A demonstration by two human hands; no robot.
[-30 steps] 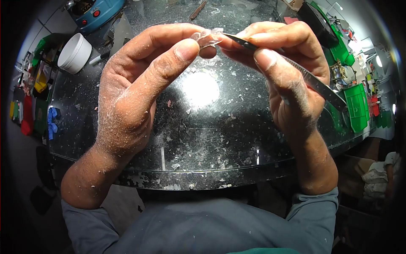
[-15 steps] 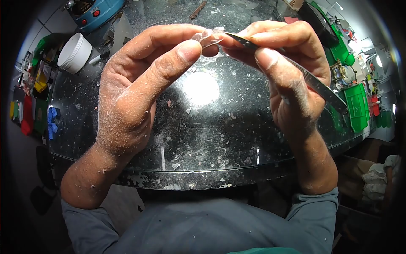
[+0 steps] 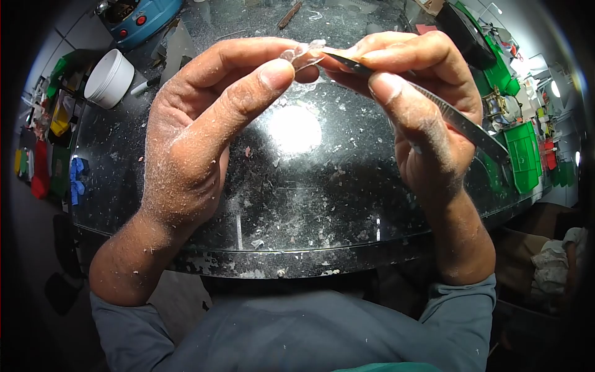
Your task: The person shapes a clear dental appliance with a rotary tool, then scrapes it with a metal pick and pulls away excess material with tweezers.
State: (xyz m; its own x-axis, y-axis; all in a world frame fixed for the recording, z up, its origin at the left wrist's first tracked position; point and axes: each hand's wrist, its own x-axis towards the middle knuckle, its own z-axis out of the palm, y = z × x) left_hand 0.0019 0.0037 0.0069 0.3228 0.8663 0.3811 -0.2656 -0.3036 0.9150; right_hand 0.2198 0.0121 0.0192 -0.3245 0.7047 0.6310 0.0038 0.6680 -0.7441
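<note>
My left hand [image 3: 192, 136], dusted with pale powder, pinches a small clear plastic piece [image 3: 302, 56] between thumb and fingers. The piece has curved, bumpy edges, and its lower part is hidden by my thumb. My right hand [image 3: 427, 93] is closed around a metal scalpel [image 3: 462, 122] with ruler-like marks along its flat handle. The scalpel's tip points left at the right end of the clear piece; whether it touches is too small to tell. Both hands are raised above the dark, speckled tabletop [image 3: 310, 198].
A white round tub [image 3: 110, 78] and a marker [image 3: 144, 85] lie at the left, near a blue device [image 3: 139, 22] with red knobs. A brown-handled tool [image 3: 290, 15] lies at the back. A green bin [image 3: 522, 158] stands at the right. Scraps and dust dot the table.
My right hand has shifted slightly left with the scalpel, its tip now closer to the clear piece. My left hand stays nearly still.
</note>
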